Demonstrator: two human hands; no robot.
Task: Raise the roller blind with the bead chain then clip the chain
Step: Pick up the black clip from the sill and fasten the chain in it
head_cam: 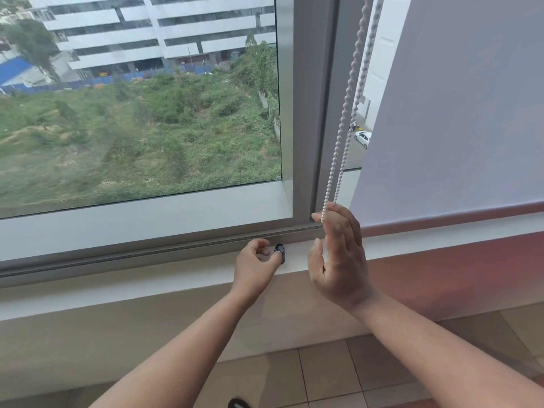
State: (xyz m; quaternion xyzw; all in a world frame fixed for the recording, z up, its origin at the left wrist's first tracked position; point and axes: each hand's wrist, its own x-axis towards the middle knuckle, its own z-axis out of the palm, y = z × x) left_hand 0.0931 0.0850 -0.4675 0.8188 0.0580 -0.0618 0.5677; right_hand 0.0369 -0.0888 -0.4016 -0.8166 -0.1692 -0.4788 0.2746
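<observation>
A pale grey roller blind (459,119) hangs over the right window, its bottom bar (453,220) just above the sill. A white bead chain (348,92) runs down in two strands beside the frame. My right hand (338,254) holds the chain's lower loop between its fingertips, palm facing left. A small dark clip (279,251) sits on the sill by the frame. My left hand (256,265) is at the clip, thumb and fingers pinching its left side.
The grey window frame post (312,113) stands between the bare left pane and the blind. A white sill (147,278) runs across below. Tiled floor (323,375) lies underneath, with a dark shoe tip (238,403) at the bottom edge.
</observation>
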